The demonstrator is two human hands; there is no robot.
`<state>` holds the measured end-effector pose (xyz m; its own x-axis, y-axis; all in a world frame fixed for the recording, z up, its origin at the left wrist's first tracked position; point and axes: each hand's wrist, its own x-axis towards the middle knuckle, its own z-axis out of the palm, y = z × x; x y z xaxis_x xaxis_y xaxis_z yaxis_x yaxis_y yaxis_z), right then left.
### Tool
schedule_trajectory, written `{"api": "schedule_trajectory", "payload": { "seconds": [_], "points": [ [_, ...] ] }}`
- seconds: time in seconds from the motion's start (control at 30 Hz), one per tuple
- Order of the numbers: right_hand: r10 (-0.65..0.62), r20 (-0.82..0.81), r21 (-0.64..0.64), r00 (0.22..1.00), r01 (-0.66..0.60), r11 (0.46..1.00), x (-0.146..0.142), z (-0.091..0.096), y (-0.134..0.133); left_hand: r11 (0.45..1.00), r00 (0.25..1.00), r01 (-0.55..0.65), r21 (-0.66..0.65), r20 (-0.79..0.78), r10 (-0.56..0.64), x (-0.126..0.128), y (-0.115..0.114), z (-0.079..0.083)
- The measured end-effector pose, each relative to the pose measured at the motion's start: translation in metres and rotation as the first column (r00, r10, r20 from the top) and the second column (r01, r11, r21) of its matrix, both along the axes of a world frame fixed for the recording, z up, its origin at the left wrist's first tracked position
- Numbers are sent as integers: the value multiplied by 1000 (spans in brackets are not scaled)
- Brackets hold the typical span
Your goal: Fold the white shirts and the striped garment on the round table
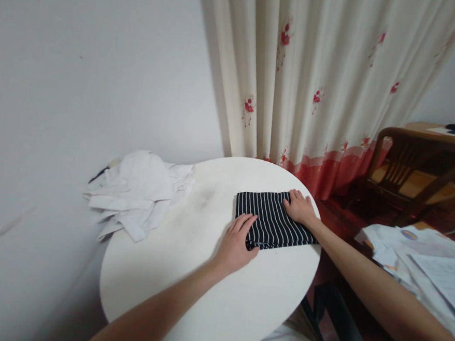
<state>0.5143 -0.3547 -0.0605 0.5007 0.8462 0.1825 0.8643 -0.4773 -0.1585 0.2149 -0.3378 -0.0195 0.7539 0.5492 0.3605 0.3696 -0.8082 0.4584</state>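
A folded black cloth with thin white stripes [271, 219] lies on the right part of a round white table [188, 287]. My left hand [236, 246] rests on the cloth's near left corner, fingers stretched forward and the thumb tucked at the fold's edge. My right hand [300, 207] lies flat on the cloth's far right edge, fingers spread and pressing down. Neither hand lifts the cloth off the table.
A crumpled pile of white clothes [138, 193] sits at the table's far left, against the white wall. A cream curtain with red flowers [315, 83] hangs behind. A wooden chair [414, 173] stands at right, and papers [435, 263] lie below it.
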Motion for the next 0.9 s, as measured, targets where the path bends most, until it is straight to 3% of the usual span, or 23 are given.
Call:
{"api": "schedule_trajectory", "payload": {
  "seconds": [0.2, 0.33, 0.6, 0.9],
  "points": [
    [-3, -5, -8, 1000, 2, 1000, -1, 2, 0, 991, 991, -130, 29, 34, 129, 15, 1, 2],
    [3, 2, -12, 1000, -3, 1000, -1, 1, 0, 988, 988, -153, 19, 40, 152, 15, 3, 4],
    [8, 4, -6, 1000, -8, 1000, -2, 4, -3, 997, 998, -62, 40, -7, 62, 8, 2, 4],
    [5, -11, 4, 1000, -5, 1000, -3, 5, -2, 990, 992, 18, 138, -129, 0, -6, 8, -8]
  ]
}}
